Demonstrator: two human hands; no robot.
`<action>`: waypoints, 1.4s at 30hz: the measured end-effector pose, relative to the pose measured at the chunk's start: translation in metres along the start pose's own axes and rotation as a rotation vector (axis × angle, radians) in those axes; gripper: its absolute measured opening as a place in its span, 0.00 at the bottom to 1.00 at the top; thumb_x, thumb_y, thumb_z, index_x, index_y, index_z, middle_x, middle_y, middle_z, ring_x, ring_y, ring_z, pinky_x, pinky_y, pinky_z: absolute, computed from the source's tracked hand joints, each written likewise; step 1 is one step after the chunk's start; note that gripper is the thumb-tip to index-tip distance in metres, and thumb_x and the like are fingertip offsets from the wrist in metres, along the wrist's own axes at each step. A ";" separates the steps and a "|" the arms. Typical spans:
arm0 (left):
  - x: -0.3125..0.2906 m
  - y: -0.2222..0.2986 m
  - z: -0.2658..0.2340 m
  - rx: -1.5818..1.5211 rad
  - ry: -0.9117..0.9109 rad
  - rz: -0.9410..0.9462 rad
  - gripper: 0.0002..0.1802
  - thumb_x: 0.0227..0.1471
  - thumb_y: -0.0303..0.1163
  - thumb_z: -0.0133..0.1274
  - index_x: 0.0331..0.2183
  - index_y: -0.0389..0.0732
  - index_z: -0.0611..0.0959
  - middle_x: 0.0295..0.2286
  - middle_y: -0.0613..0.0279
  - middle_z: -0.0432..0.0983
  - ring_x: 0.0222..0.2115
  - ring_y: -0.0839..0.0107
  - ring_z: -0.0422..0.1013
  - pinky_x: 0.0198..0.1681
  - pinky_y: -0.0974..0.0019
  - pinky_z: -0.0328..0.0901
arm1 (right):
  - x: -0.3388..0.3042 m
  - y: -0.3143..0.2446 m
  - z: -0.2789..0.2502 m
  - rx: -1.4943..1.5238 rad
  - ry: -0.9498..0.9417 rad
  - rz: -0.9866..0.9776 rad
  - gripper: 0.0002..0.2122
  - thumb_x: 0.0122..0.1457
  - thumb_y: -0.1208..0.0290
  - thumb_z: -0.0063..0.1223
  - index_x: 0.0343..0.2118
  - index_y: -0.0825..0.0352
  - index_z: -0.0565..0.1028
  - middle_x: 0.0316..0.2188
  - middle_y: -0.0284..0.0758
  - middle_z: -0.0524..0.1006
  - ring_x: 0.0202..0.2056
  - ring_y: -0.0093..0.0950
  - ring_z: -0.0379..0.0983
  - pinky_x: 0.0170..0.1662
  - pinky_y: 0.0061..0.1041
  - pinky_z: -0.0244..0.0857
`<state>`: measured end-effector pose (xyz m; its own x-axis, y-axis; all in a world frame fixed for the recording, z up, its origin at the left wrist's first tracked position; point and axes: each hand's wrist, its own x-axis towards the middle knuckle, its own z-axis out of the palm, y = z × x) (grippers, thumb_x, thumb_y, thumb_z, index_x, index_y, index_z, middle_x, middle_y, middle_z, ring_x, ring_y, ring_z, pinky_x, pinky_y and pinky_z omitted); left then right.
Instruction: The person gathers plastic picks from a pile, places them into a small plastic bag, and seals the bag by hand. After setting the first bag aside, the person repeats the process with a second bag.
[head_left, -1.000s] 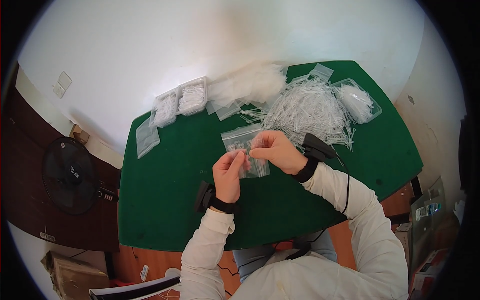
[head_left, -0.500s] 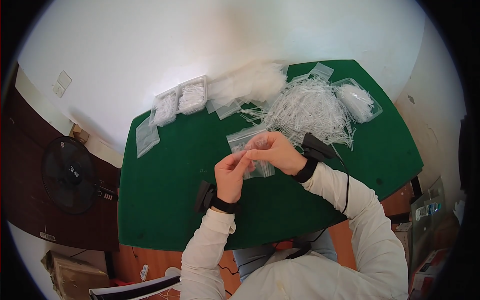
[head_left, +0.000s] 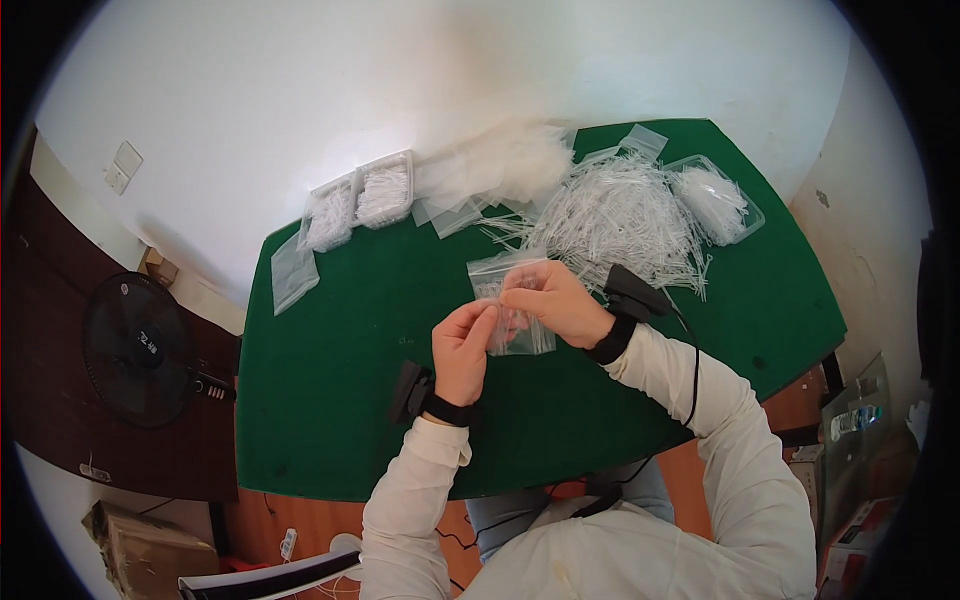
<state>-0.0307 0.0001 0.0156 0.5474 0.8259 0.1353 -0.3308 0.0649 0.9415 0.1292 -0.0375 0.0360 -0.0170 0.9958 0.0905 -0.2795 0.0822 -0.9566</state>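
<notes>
Between my hands is a small clear zip bag (head_left: 524, 341), held over the table with several thin clear sticks in it. My left hand (head_left: 460, 352) pinches the bag's left edge between thumb and forefinger. Closed over its upper right part is my right hand (head_left: 562, 303), thumb laid across the plastic. Just beyond the right hand lies a big loose pile of thin clear plastic sticks (head_left: 620, 220). Both wrists wear black straps with small black devices. Fingers behind the bag are partly hidden.
Two clear tubs (head_left: 385, 190) of sticks stand at the back left, beside a flat zip bag (head_left: 294, 275). Empty clear bags (head_left: 500, 165) spread along the back of the green table (head_left: 340, 400). Another tub (head_left: 752, 220) sits right of the pile. A black fan (head_left: 140, 345) is at left.
The bag has turned more upright and shifted slightly right. My fingertips have moved a little apart along it; both hands still grip it.
</notes>
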 end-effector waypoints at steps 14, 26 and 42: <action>0.001 -0.005 0.000 -0.001 0.007 0.060 0.07 0.52 0.21 0.49 0.36 0.31 0.77 0.29 0.62 0.76 0.27 0.79 0.72 0.33 0.75 0.68 | 0.000 0.002 0.003 -0.045 -0.011 -0.033 0.04 0.52 0.76 0.46 0.24 0.69 0.72 0.17 0.27 0.71 0.19 0.16 0.66 0.23 0.14 0.60; 0.002 -0.002 0.000 0.025 0.014 0.064 0.07 0.50 0.21 0.51 0.35 0.30 0.77 0.27 0.62 0.76 0.25 0.80 0.71 0.30 0.77 0.66 | 0.002 0.005 -0.002 -0.045 -0.032 -0.047 0.04 0.52 0.75 0.48 0.25 0.70 0.73 0.20 0.29 0.73 0.20 0.17 0.68 0.24 0.15 0.61; 0.009 0.000 -0.012 0.073 0.167 0.150 0.08 0.54 0.29 0.49 0.36 0.36 0.77 0.27 0.65 0.74 0.26 0.78 0.70 0.33 0.75 0.65 | 0.001 0.007 -0.002 -0.122 0.057 -0.035 0.06 0.53 0.73 0.55 0.31 0.70 0.76 0.23 0.27 0.74 0.23 0.14 0.68 0.26 0.14 0.62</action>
<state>-0.0350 0.0138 0.0134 0.3601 0.9046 0.2279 -0.3387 -0.1009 0.9355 0.1290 -0.0355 0.0288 0.0461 0.9926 0.1121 -0.1598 0.1181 -0.9801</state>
